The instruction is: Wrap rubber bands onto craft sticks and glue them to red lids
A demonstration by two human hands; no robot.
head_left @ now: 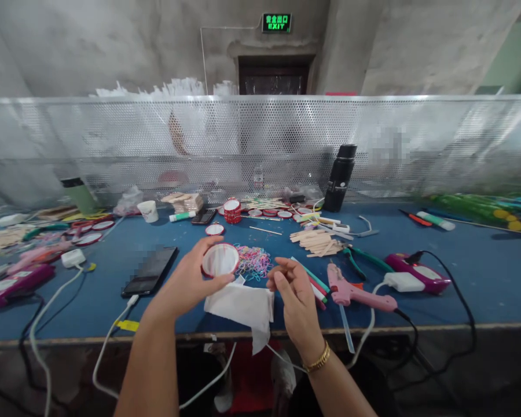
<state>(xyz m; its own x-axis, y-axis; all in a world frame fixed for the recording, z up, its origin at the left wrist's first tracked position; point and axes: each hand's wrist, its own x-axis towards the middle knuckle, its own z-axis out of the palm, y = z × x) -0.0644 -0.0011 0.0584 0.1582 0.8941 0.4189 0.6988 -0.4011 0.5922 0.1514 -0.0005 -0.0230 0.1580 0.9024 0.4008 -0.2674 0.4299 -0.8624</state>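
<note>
My left hand (pixel 189 281) is closed around the edge of a small round mirror (pixel 220 260) with a red rim, its pale face tilted towards me. Just behind it spreads a pile of thin pastel elastic loops (pixel 254 262). To the right of the pile, my right hand (pixel 293 298) hangs above the table with its fingers curled and the thumb close to them. Whether something small is pinched there is too small to make out. A white tissue (pixel 241 305) lies between the hands, draping over the table's front edge.
A pink glue gun (pixel 360 295), green-handled pliers (pixel 364 260) and markers (pixel 315 281) lie right. Wooden sticks (pixel 316 241) and stacked red-rimmed mirrors (pixel 232 212) are further back. A phone (pixel 151 272) with a cable lies left. A black bottle (pixel 341 179) stands by the perforated screen (pixel 156 139).
</note>
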